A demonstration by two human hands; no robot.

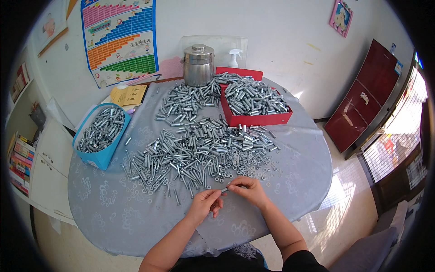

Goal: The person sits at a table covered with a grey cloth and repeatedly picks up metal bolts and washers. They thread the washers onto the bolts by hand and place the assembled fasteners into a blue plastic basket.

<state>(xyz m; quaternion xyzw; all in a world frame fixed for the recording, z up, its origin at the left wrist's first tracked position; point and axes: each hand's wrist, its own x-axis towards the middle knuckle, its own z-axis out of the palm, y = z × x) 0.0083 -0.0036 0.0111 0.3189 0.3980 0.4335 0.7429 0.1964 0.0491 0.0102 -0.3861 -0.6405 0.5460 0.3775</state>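
Observation:
Just in front of the loose hardware, both my hands meet over the near part of the table. In my left hand, thumb and fingers are closed on a slim metal bolt. My right hand pinches at the bolt's far right end; whether a small nut or washer sits between those fingertips is too small to tell. Beyond the hands spreads a big heap of silvery bolts and metal sleeves. Small nuts and washers lie scattered along its near right side. One single bolt rests left of my hands.
A blue basket full of metal parts stands at the left. At the back, a red box overflows with more of them, near a steel canister and a white spray bottle. A grey cloth covers the round-edged table.

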